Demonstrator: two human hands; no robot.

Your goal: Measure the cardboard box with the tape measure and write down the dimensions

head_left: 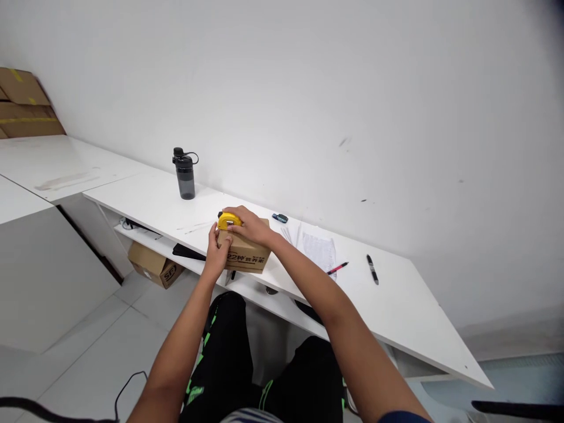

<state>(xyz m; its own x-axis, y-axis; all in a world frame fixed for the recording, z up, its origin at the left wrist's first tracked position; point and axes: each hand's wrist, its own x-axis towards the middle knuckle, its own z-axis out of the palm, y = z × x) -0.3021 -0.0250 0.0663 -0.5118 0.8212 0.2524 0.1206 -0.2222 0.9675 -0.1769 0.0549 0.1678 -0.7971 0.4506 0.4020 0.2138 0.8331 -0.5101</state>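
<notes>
A small cardboard box (250, 258) with dark printing sits at the front edge of the white desk. Over its top left side, my right hand (247, 223) is closed around a yellow tape measure (225, 220). My left hand (217, 251) grips the left side of the box, its thumb lying on the top face near the tape measure. Whether any blade is pulled out of the tape measure cannot be made out.
A dark water bottle (185, 175) stands at the back left. Right of the box lie a small dark blue object (280, 218), a paper sheet (319, 249), a red pen (338, 268) and a black pen (372, 270). Below, a shelf holds a carton (152, 265).
</notes>
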